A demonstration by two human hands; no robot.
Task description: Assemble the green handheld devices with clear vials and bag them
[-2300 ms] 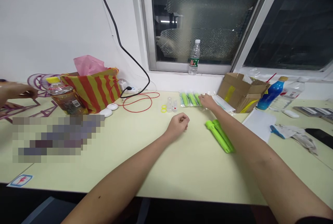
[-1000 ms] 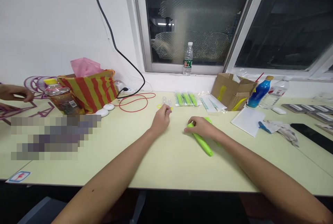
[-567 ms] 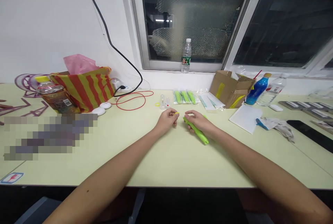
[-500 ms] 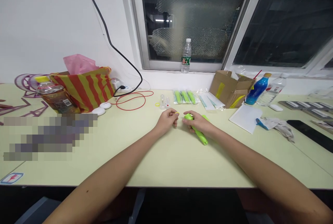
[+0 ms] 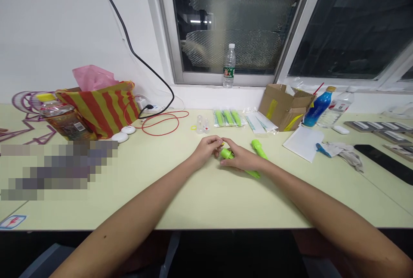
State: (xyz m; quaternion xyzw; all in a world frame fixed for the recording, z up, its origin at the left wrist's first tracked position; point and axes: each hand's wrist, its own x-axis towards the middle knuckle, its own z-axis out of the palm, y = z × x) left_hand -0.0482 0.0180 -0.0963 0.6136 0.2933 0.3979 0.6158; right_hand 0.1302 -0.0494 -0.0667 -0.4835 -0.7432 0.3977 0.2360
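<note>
Yellow and small, a ring (image 5: 222, 143) is pinched between the fingertips of the left hand (image 5: 206, 149), just left of the spot where the two hands meet on the table (image 5: 200, 200). To the right of that pinch, a bright green tube (image 5: 227, 154) is gripped by the right hand (image 5: 240, 160), whose fingers are curled round its middle; the head of the tube pokes out on the left, touching or nearly touching the ring, and its tail (image 5: 253, 174) shows beyond the wrist. A second green tube (image 5: 258, 148) lies loose just right of the grip.

The held tube is judged to be light, stiff moulded plastic, smooth enough to twist in the palm, so it is best taken round the barrel with the head left bare. The ring is judged thin and slightly springy, easily dropped, and is best held by its edge with two fingertips.

Well left of the grip, a bottle (image 5: 63, 116) with a yellow cap carries a barcode label whose text is too small to be read, beside a striped bag (image 5: 103, 108). Behind the grip, packets of green tubes (image 5: 227, 117) are laid flat. A clear bottle (image 5: 229, 66) on the sill bears a red and green label, its writing illegible. To the far right, a blue bottle (image 5: 318, 108) shows no readable brand.
</note>
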